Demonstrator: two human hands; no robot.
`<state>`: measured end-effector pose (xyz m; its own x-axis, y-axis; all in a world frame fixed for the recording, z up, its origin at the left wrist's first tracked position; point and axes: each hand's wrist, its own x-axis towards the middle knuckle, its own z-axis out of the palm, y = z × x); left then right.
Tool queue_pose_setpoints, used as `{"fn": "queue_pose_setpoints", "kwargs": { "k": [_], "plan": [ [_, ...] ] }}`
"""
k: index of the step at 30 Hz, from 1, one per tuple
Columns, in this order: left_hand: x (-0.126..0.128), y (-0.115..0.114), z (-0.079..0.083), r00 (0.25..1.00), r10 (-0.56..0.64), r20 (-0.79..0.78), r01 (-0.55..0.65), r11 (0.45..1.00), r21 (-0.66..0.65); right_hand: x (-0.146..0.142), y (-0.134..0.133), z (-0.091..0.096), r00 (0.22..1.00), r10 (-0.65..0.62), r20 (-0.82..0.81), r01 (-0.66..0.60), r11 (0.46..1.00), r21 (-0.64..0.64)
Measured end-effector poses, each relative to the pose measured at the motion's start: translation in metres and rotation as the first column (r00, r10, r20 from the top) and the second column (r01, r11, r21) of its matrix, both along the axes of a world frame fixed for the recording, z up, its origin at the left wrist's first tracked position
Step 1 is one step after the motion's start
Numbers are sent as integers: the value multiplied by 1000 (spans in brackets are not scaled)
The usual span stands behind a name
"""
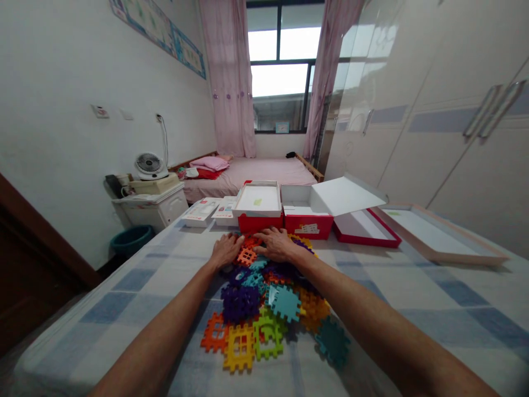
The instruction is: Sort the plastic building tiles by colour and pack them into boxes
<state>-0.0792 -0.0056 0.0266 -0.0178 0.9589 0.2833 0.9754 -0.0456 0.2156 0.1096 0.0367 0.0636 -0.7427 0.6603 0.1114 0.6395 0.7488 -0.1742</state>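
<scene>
The left hand (226, 249) and right hand (276, 244) are at the far end of a heap of interlocking plastic tiles (242, 303) — an orange window tile (247, 256) lies between their fingers. The right fingers are spread, palm down; whether the left ones grip anything — I cannot tell. A red box (260, 223) stands just beyond.

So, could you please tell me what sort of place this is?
Probably a bedroom: a bed covered in pink stands before a window, and tall, glossy cabinets run along the right side.
</scene>
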Motion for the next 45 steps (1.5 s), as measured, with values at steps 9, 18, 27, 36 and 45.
{"fn": "queue_pose_setpoints", "kwargs": {
  "k": [9, 18, 27, 36, 45],
  "plan": [
    [53, -13, 20, 938, -246, 243, 235, 969, 76, 71, -15, -2, 995, -12, -94, 13, 1000, 7],
    [90, -99, 32, 771, -636, -4, 620, 750, 229, 145, -76, -19, 932, 39, -359, -8, 996, 87],
    [24, -157, -7, 735, -631, -249, 660, 750, 51, 179, -142, -49, 979, 150, -138, -138, 986, 91],
    [46, -120, -18, 809, -523, -269, 568, 814, 125, 138, -106, -45, 979, -23, -205, 68, 975, 212],
    [70, -123, -6, 763, -570, -306, 631, 760, 155, 163, -83, -56, 850, -330, -411, 359, 933, -7]
  ]
}}
